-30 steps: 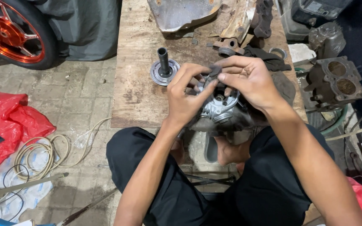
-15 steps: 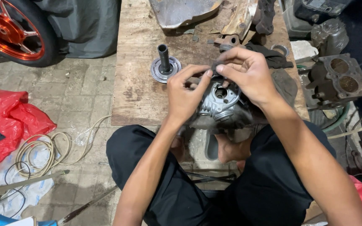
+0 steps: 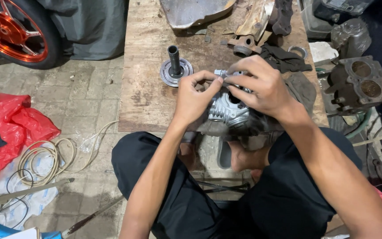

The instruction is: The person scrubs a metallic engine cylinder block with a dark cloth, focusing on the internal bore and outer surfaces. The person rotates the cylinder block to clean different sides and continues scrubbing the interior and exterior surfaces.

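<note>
Silver cast-metal engine part with ribbed fins (image 3: 228,113) sits at the near edge of the worn plywood bench (image 3: 144,95), partly over the person's black-trousered lap, with its round opening facing up. Above it the left hand (image 3: 193,97) and the right hand (image 3: 259,86) meet fingertip to fingertip: both pinch one small pale-grey metal piece (image 3: 221,73) between thumb and forefinger, just over the top of the casting. What kind of piece it is cannot be told, since the fingers cover most of it. The right hand's other fingers curl down and touch the casting's far side. Toward the left edge of the bench, near the left hand but apart from it, a dark steel tube standing upright on a round flanged disc (image 3: 176,68) rests alone. A crumpled black rag (image 3: 286,59) lies behind the right hand, near the right edge. At the far edge lie a dented grey metal cover (image 3: 195,12) and rusty brown brackets (image 3: 253,20). Off the bench's right edge stands a grimy two-bore engine block (image 3: 359,84). On the paved floor to the left lie a red plastic bag (image 3: 9,128), a coil of cream cable (image 3: 45,161), and an orange-spoked wheel (image 3: 12,31).
</note>
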